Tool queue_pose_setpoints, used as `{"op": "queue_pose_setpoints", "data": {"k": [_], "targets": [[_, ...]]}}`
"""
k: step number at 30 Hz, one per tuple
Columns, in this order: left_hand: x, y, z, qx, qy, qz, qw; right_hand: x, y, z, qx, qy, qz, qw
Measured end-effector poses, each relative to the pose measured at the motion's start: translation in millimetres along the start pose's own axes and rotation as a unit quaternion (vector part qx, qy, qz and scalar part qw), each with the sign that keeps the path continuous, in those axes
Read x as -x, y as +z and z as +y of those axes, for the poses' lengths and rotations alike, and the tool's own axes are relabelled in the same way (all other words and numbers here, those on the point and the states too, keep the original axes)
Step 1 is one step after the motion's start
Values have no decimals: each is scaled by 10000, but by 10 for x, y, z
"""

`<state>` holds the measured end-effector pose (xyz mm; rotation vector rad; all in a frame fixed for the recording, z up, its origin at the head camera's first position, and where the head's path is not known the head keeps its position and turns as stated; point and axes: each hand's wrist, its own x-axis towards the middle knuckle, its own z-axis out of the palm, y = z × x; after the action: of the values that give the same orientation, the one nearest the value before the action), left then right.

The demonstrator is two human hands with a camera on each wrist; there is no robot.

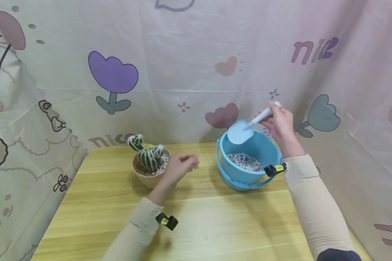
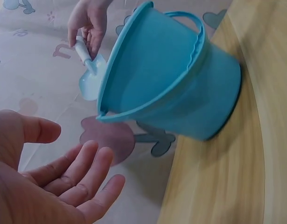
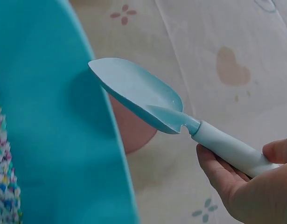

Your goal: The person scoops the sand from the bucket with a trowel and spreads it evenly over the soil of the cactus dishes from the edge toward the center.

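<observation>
Right hand [image 1: 282,121]: is gripping the trowel [image 1: 240,132] by its handle, likely leaving the blade free over the bucket [image 1: 240,178].
Left hand [image 1: 183,165]: is hanging half-open beside the pot [image 1: 146,180], holding nothing.
Bucket: is standing near the back right corner of the worktop [image 1: 202,224], presumably containing the loose granules [image 1: 245,162].
Pot: is standing near the back edge, apparently supporting the cactus [image 1: 149,160].
Count: one trowel, bucket, pot, cactus; two hands.

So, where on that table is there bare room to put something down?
The widest bare patch of table lies on the near side of the blue bucket, between the sleeves. Another lies left of the cactus pot. It's tighter between pot and bucket, where the left hand hovers, and crowded above the bucket, where the right hand holds the trowel.
</observation>
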<state>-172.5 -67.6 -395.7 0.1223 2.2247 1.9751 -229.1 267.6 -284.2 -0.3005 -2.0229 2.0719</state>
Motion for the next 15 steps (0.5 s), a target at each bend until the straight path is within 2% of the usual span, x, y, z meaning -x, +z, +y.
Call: {"op": "queue_pose_setpoints", "data": {"k": [15], "targets": [[-218, 481, 92, 962, -493, -458, 9931, -49, -218, 208, 783, 163, 128, 9967]]}}
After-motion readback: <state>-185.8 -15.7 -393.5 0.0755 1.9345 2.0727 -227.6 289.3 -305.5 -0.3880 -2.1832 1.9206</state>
